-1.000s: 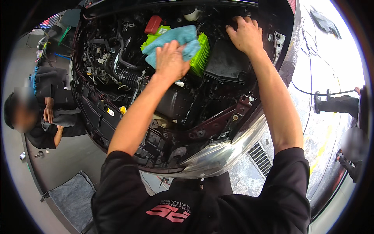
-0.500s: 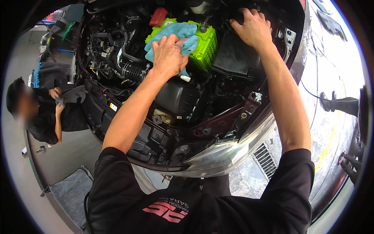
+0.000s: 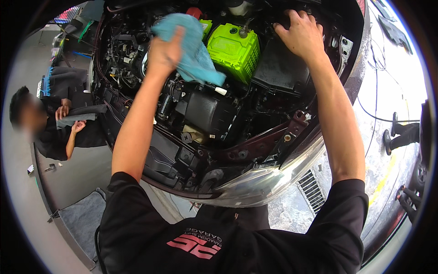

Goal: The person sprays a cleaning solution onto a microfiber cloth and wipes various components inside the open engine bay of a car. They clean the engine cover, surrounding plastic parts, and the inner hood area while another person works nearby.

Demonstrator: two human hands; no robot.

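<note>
A blue cloth (image 3: 194, 57) hangs from my left hand (image 3: 165, 52), which is closed round its upper part and slightly blurred. The cloth spreads over the engine parts to the left of a bright green car battery (image 3: 232, 48), and its lower corner trails past the battery's near left side. Beyond the cloth shows a red terminal cover (image 3: 194, 12). My right hand (image 3: 302, 34) rests with fingers spread at the far right of the engine bay, by a black plastic box (image 3: 280, 64). Nothing shows in it.
A clear headlight (image 3: 269, 180) and the front panel (image 3: 182, 160) lie between me and the engine. At the left a co-worker (image 3: 50, 123) handles a dark grey cloth (image 3: 82, 116). Another person's legs (image 3: 401, 134) stand at the right, near a cable (image 3: 369, 114) on the floor.
My left hand has moved left with the blue cloth, off the battery, whose top now shows. The right hand stays in place. The co-worker's cloth has been spread out.
</note>
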